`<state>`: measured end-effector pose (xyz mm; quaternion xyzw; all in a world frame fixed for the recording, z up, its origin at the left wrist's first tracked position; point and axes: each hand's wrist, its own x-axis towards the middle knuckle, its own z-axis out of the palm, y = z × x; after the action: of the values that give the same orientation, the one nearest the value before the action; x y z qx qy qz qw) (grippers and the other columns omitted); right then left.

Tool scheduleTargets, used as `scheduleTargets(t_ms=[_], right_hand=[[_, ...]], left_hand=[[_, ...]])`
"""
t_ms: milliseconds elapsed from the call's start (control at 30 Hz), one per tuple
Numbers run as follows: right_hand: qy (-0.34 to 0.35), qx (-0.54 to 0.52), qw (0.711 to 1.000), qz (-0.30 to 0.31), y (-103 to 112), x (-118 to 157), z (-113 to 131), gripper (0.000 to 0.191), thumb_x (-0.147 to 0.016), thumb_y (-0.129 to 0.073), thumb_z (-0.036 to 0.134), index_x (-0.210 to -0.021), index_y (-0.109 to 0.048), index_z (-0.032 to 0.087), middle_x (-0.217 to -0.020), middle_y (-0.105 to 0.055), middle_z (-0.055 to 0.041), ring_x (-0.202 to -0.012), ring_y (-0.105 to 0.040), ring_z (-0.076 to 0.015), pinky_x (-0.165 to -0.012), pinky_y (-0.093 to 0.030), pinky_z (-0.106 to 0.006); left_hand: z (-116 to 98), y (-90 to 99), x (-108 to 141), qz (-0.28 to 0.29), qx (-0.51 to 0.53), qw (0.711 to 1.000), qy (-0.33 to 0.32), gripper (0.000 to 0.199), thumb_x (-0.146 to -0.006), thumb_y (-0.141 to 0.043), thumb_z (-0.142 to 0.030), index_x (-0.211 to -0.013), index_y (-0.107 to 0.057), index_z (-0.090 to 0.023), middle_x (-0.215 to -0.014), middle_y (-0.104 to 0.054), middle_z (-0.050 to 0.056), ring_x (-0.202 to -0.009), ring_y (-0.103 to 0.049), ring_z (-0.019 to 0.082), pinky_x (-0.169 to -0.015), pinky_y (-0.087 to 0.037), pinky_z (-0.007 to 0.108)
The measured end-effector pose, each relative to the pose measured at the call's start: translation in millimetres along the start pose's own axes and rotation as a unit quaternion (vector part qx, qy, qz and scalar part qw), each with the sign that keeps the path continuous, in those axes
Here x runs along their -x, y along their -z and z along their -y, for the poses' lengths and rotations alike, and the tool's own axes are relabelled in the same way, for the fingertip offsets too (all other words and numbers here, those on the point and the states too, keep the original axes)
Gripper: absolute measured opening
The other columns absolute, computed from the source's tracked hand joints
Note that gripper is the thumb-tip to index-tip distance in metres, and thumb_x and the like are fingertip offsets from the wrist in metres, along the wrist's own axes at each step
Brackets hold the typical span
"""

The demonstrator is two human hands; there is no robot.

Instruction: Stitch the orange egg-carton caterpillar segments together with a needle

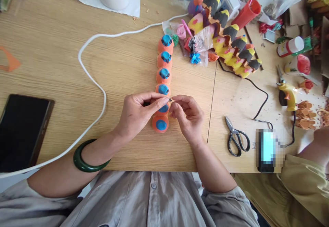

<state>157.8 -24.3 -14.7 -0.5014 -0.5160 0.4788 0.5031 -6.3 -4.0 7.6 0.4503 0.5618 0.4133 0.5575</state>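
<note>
Small dark piece [170, 99], one visible: at the left hand's fingertips, above the strip. Left hand [137, 112], one: thumb and forefinger closed on the piece in a narrow pinch. Right hand [189, 115], one: fingers curled, thumb and forefinger tips close by the piece; we cannot tell whether they meet or have hold of anything. Orange strip [167, 62], one, lying lengthwise away from the body, partly beneath the left fingertips: we count six rounded cups, each with one blue disc, six in all. The farthest three discs carry several dark marks; the fourth shows a small one at its edge; the nearest shows plain blue. We cannot tell whether the left hand touches the strip. White cable [104, 96], one, winding to its left. Black-handled scissors [235, 136], one pair, slightly open, on the table [128, 66] to the right. Also to the right: red tube [246, 14], one; yellow glue gun [290, 98], one; yellow-and-black painted cartons [228, 42], number unclear to us. Far left: dark phone [24, 127], one. Green bangle [88, 167], one, on the left forearm.
</note>
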Motion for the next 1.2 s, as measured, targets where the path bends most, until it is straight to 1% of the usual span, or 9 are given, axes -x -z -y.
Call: scheduleTargets(t_ms=[133,300,467,600,733,867,1033,1200], right_hand=[[0.003,0.007,1.0,-0.003,0.4,-1.0,-1.3,0.024,-0.098,-0.069,0.046,-0.108,-0.069,0.025,-0.08,-0.071,0.0019,-0.066,-0.068,-0.0116,-0.065,-0.062,-0.029],[0.008,0.0,1.0,-0.013,-0.5,-2.2,-3.7,0.021,-0.097,-0.07,0.045,-0.103,-0.07,0.024,-0.08,-0.071,0.0016,-0.066,-0.067,-0.0103,-0.064,-0.06,-0.026],[0.001,0.001,1.0,-0.005,-0.9,-2.0,-3.1,0.024,-0.095,-0.072,0.048,-0.099,-0.071,0.024,-0.082,-0.074,0.0011,-0.067,-0.068,-0.0104,-0.061,-0.059,-0.025],[0.011,-0.001,1.0,-0.013,-1.0,-1.4,-3.5,0.02,-0.094,-0.075,0.044,-0.097,-0.071,0.024,-0.084,-0.076,0.0016,-0.066,-0.069,-0.0096,-0.061,-0.059,-0.025],[0.003,0.007,1.0,-0.023,-1.4,-2.2,-5.0,0.024,-0.094,-0.074,0.048,-0.096,-0.071,0.024,-0.079,-0.074,0.0018,-0.063,-0.067,-0.0099,-0.06,-0.059,-0.025],[-0.003,-0.001,1.0,-0.025,-1.6,-3.7,-6.4,0.025,-0.094,-0.074,0.048,-0.095,-0.071,0.023,-0.076,-0.072,0.0023,-0.061,-0.065,-0.0095,-0.06,-0.058,-0.025],[0.005,-0.005,1.0,-0.024,-0.8,-3.9,-7.1,0.023,-0.094,-0.074,0.045,-0.093,-0.071,0.023,-0.077,-0.072,0.0024,-0.062,-0.065,-0.0093,-0.061,-0.058,-0.025],[-0.005,0.004,1.0,-0.013,-0.5,-2.7,-4.2,0.027,-0.093,-0.074,0.05,-0.096,-0.071,0.023,-0.079,-0.073,0.0015,-0.063,-0.066,-0.0099,-0.062,-0.059,-0.026]], left_hand=[[-1.4,0.3,-1.2,-0.007,0.008,1.0,0.008,0.021,-0.084,-0.082,-0.044,-0.086,-0.084,-0.023,-0.077,-0.077,0.001,-0.07,-0.066,0.015,-0.059,-0.048,0.025],[0.3,-1.0,-1.1,-0.009,0.011,1.0,-0.001,0.019,-0.084,-0.082,-0.042,-0.086,-0.084,-0.023,-0.075,-0.076,0.0,-0.07,-0.065,0.014,-0.064,-0.051,0.025],[-0.8,-2.3,2.3,-0.022,-0.03,0.999,-0.023,0.02,-0.084,-0.083,-0.043,-0.089,-0.086,-0.023,-0.077,-0.078,0.0,-0.071,-0.066,0.015,-0.069,-0.054,0.026],[-4.6,-2.4,3.9,-0.017,-0.057,0.998,-0.034,0.02,-0.084,-0.083,-0.042,-0.091,-0.087,-0.023,-0.078,-0.078,0.001,-0.072,-0.068,0.016,-0.068,-0.054,0.026],[-6.8,-1.3,1.8,-0.014,-0.037,0.999,-0.026,0.022,-0.089,-0.077,-0.043,-0.097,-0.086,-0.024,-0.076,-0.076,0.0,-0.076,-0.069,0.016,-0.07,-0.053,0.025],[-6.6,0.4,0.4,-0.003,-0.031,0.999,-0.031,0.021,-0.088,-0.078,-0.042,-0.092,-0.086,-0.023,-0.073,-0.074,0.0,-0.072,-0.067,0.015,-0.067,-0.052,0.025],[-3.2,0.5,1.6,0.008,-0.066,0.997,-0.041,0.023,-0.085,-0.082,-0.042,-0.095,-0.086,-0.022,-0.074,-0.075,0.001,-0.069,-0.064,0.015,-0.064,-0.05,0.024],[-1.6,0.7,0.3,-0.004,-0.086,0.995,-0.053,0.02,-0.085,-0.081,-0.04,-0.09,-0.085,-0.022,-0.077,-0.076,0.001,-0.07,-0.065,0.015,-0.065,-0.051,0.025]])
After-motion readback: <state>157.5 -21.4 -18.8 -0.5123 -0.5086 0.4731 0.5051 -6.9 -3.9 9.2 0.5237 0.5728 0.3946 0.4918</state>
